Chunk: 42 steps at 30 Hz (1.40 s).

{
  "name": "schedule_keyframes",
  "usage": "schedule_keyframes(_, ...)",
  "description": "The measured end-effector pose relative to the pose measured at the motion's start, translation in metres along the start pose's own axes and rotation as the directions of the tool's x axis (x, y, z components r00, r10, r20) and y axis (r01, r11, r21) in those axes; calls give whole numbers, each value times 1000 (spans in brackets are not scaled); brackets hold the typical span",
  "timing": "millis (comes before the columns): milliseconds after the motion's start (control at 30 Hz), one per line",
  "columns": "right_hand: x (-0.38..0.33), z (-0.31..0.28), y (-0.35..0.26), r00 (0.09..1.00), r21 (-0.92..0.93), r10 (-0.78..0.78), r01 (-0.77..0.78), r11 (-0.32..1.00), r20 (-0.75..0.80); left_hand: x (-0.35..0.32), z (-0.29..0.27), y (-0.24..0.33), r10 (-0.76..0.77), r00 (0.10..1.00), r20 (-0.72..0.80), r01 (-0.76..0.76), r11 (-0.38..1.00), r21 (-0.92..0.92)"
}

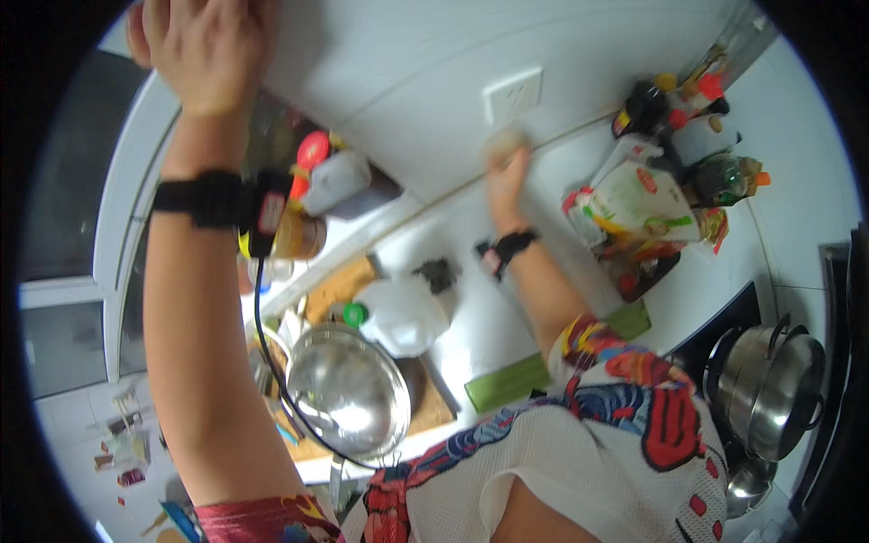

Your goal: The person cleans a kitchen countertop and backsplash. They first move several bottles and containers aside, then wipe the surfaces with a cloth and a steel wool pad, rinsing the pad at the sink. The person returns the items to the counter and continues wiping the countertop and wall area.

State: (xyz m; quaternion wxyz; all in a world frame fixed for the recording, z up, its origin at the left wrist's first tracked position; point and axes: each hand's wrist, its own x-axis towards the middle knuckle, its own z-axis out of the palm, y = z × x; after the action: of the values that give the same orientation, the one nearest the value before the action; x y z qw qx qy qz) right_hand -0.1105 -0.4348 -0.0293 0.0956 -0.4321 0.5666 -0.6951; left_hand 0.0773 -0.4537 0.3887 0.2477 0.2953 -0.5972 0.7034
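Note:
My left hand [204, 54] is raised to the wall corner beside the window frame, its back toward me. The fingers look stretched out against the surface, with their tips partly cut off by the view's upper edge. Over the far side of the white counter, my right hand [509, 181] is closed on a beige cloth [505, 142], smeared by motion, where the tiled wall meets the counter. Just above it is a white wall socket [513, 95]. Both wrists wear black straps, and a cable hangs from the left one.
A steel bowl [348, 389] and a white jug with a green cap [403, 317] stand at the left by a wooden board [434, 403]. Bottles [348, 185] line the sill. Food packets [638, 204] and sauce bottles fill the right corner; steel pots [769, 389] stand nearer.

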Motion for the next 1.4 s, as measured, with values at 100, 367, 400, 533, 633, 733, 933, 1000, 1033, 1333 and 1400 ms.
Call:
schedule_keyframes(100, -61, -3, -1, 907, 166, 23, -102, 981, 421, 4, -14, 20, -280, 925, 257, 332, 925, -186)
schedule_keyframes(367, 135, -42, -17, 858, 652, 513, -384, 654, -9, 2, -14, 8, -162, 924, 347, 206, 974, -93)
schedule_keyframes(400, 155, -37, -31, 832, 615, 555, -430, 661, -14, 0, -12, 8, -170, 959, 227, 219, 951, -216)
schedule_keyframes(533, 162, -13, -111, 977, 470, 212, -179, 864, -17, -5, -6, 14, -226, 960, 167, 264, 926, -269)
schedule_keyframes(633, 112, 9, -171, 955, 176, -297, 292, 940, 6, -1, -11, 14, -211, 949, 234, 263, 939, -223)
schedule_keyframes(733, 73, -4, -205, 858, 338, -444, 350, 874, 259, 10, -26, 9, -188, 950, 248, 257, 924, -283)
schedule_keyframes(933, 159, -26, -223, 942, 322, -326, 333, 886, -75, 3, -111, -12, -74, 913, 401, 348, 654, -671)
schedule_keyframes(1000, 170, -8, -220, 874, 131, -468, 483, 866, -131, -10, -153, -13, -15, 913, 407, 349, 542, -764)
schedule_keyframes(1033, 164, 3, -216, 867, 12, -489, 492, 871, -93, -17, -173, -12, 39, 890, 454, 373, 510, -775)
schedule_keyframes(1333, 112, -2, -262, 727, 426, -671, 565, 707, 148, -74, -338, -57, 59, 558, 828, 694, 513, -504)
schedule_keyframes(1400, 177, 2, -313, 734, 360, -678, 644, 675, -41, -101, -380, -72, -100, 384, 918, 834, 465, -299)
